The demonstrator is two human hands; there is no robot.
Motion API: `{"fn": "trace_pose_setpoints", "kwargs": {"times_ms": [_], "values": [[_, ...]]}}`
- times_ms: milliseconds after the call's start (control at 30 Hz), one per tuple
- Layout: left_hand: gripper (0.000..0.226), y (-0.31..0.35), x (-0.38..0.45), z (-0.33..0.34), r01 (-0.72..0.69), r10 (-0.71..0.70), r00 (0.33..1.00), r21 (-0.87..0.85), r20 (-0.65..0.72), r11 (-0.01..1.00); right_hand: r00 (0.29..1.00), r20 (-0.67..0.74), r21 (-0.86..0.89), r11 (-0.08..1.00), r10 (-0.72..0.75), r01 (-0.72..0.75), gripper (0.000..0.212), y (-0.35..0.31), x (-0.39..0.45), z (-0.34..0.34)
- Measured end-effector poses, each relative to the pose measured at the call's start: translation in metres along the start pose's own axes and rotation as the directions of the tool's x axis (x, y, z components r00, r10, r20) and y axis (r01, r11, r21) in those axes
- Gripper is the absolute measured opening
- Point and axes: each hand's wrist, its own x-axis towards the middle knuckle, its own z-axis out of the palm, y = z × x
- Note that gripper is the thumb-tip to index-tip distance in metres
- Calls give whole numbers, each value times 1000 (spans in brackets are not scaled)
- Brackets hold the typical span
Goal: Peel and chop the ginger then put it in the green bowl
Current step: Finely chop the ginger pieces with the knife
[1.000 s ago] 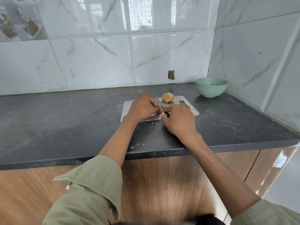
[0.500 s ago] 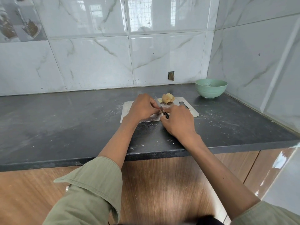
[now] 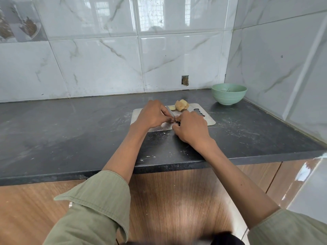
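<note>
A peeled, pale yellow ginger lump (image 3: 181, 105) lies at the far edge of a steel cutting board (image 3: 206, 119), with a small slice (image 3: 171, 108) beside it. My right hand (image 3: 192, 127) grips a small knife (image 3: 170, 112) by its dark handle, blade pointing away and to the left. My left hand (image 3: 150, 114) is curled on the board right against the blade; whatever its fingers hold is hidden beneath them. The green bowl (image 3: 228, 93) stands in the far right corner of the counter, apart from the board.
The dark stone counter (image 3: 70, 131) carries pale scraps and smears around the board. Marble-look tiled walls close the back and right side, with a small hole in the back wall (image 3: 185, 80). Wooden cabinet fronts lie below the counter edge.
Both hands stay together on the board; the knife blade has shifted only slightly. The ginger lump and bowl have not moved.
</note>
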Motion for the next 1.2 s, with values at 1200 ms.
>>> {"fn": "trace_pose_setpoints", "kwargs": {"times_ms": [1200], "values": [[10,2,-4,-3,20,-20,1000,-61,-1,998,999,46,58,998,26,-29,18,-2,-1,-2]]}}
